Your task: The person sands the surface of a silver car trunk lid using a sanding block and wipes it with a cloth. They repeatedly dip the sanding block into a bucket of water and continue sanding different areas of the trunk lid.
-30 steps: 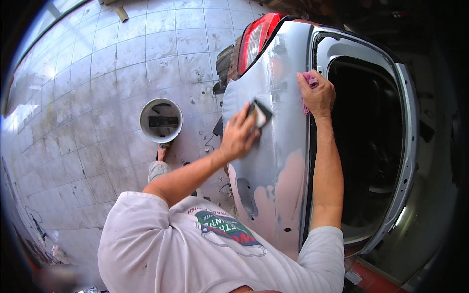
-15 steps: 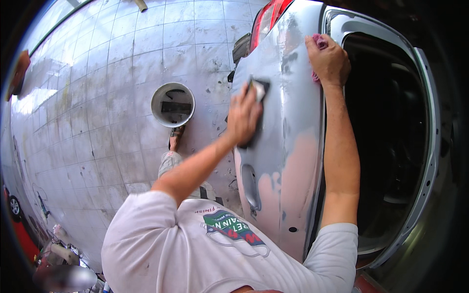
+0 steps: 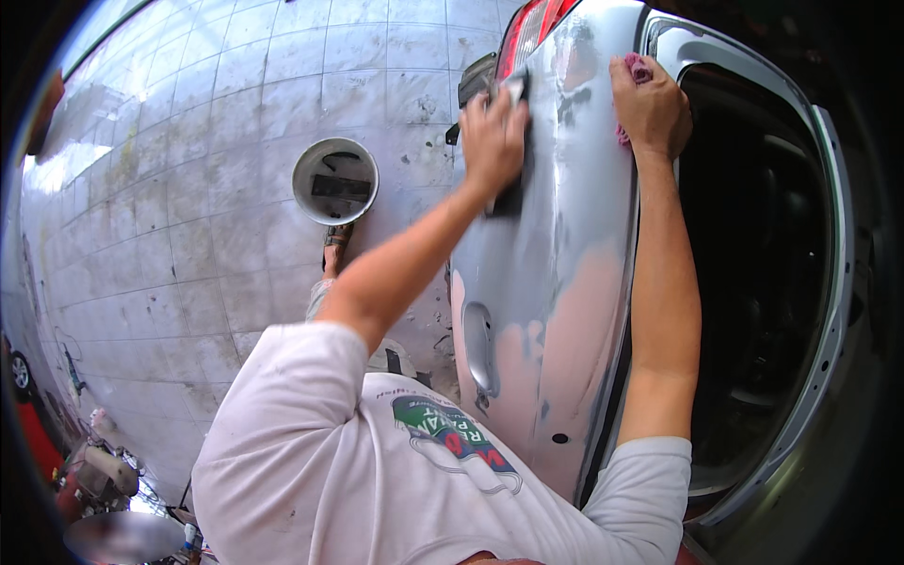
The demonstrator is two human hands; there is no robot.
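Note:
My left hand (image 3: 497, 141) is closed around a dark sanding block (image 3: 508, 198), blurred by motion, against the grey panel of the car body (image 3: 527, 245), just below the red tail light (image 3: 523, 36). The panel has pale pink patches (image 3: 579, 311), darker grey streaks and a recessed handle (image 3: 478, 348). My right hand (image 3: 654, 113) grips a crumpled pink cloth (image 3: 637, 70) at the long edge of the panel, beside the dark window opening (image 3: 744, 254).
A round bucket (image 3: 335, 179) with dark pieces inside stands on grimy floor tiles (image 3: 188, 235), by my foot (image 3: 334, 245). At the far left are a red car (image 3: 38, 443) and cluttered equipment (image 3: 108, 476). A dark object (image 3: 476, 80) sits beside the tail light.
My left hand has moved up the panel with the block toward the tail light. My right hand still grips the cloth; it and the car sit higher in the picture.

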